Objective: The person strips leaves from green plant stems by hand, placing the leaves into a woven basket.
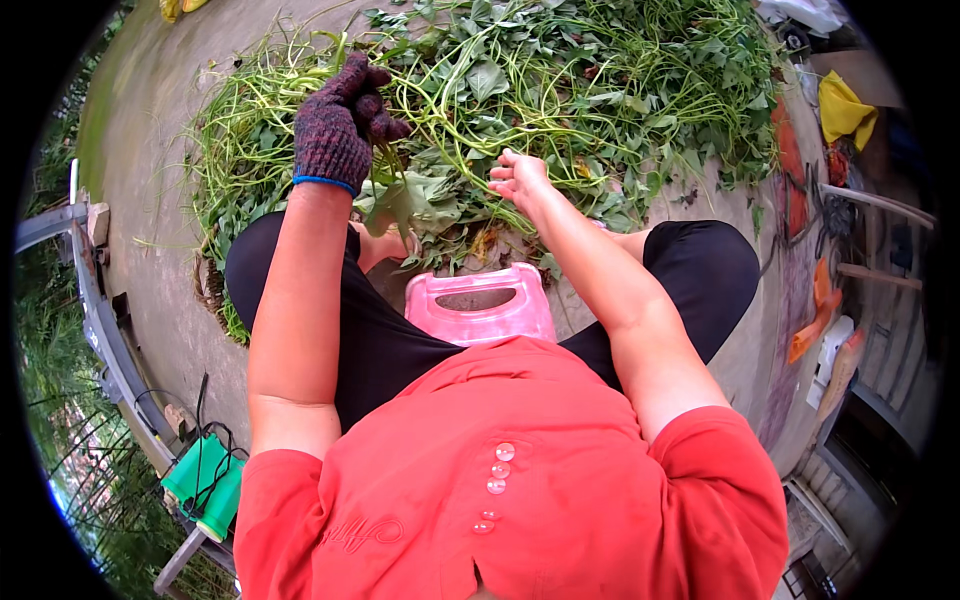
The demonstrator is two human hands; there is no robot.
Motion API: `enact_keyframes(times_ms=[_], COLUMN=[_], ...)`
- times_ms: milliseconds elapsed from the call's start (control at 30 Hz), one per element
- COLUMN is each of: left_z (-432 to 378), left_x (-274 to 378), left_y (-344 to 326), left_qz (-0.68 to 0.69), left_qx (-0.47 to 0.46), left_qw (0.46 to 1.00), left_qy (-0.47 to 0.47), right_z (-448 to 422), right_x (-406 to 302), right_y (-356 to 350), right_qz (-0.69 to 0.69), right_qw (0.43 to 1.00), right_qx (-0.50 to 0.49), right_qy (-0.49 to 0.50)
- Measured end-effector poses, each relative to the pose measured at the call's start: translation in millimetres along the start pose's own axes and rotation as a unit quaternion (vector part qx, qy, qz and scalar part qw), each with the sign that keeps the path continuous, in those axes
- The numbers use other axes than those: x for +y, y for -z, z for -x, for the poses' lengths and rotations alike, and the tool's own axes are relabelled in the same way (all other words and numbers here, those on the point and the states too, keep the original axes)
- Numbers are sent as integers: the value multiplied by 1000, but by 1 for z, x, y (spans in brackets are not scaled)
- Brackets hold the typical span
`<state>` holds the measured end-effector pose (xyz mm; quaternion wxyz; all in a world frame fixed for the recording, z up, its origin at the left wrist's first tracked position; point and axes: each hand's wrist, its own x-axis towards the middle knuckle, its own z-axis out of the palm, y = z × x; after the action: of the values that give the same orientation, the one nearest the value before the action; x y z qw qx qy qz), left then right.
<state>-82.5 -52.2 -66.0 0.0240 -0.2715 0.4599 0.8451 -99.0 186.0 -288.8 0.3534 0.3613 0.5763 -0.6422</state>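
Note:
My left hand [341, 124] wears a dark knitted glove with a blue cuff. Its fingers close on a few green leafy vine stems [390, 161]; stem ends poke out above the fist, and a broad leaf [391, 206] dangles below. My right hand [519, 178] is bare, with half-curled fingers spread a little and nothing visible between them. It hovers at the near edge of a wide heap of leafy vines [570, 97], close to a pale green stem. Sweet-potato-like leaves and long tangled stems make up the heap.
A pink plastic stool [487, 304] juts out between my knees. A woven basket rim [212, 289] lies beside my left knee. At left, a green plastic container [206, 480] with a black cord stands by a metal rail [97, 322]. Orange [814, 315] and yellow cloths [846, 112] lie at right.

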Motion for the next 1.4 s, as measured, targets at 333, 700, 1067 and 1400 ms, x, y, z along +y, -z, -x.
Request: enact_keyframes(times_ms=[333, 700, 1067, 1400], left_z=[-15, -12, 7, 22], left_x=[-21, -19, -16, -12], left_y=[2, 1, 8, 11], left_qz=[-34, 9, 57, 25], left_qx=[-28, -37, -17, -9], left_qw=[996, 998, 998, 1000], left_qy=[81, 57, 18, -6], right_z=[-48, 64, 341, 477], right_x=[-31, -164, -377, -383], right_y=[4, 7, 8, -9], right_qz=[-221, 77, 191, 356], right_qw=[969, 929, 728, 610], right_qx=[-112, 92, 112, 229], right_qy=[-6, 350, 649, 669])
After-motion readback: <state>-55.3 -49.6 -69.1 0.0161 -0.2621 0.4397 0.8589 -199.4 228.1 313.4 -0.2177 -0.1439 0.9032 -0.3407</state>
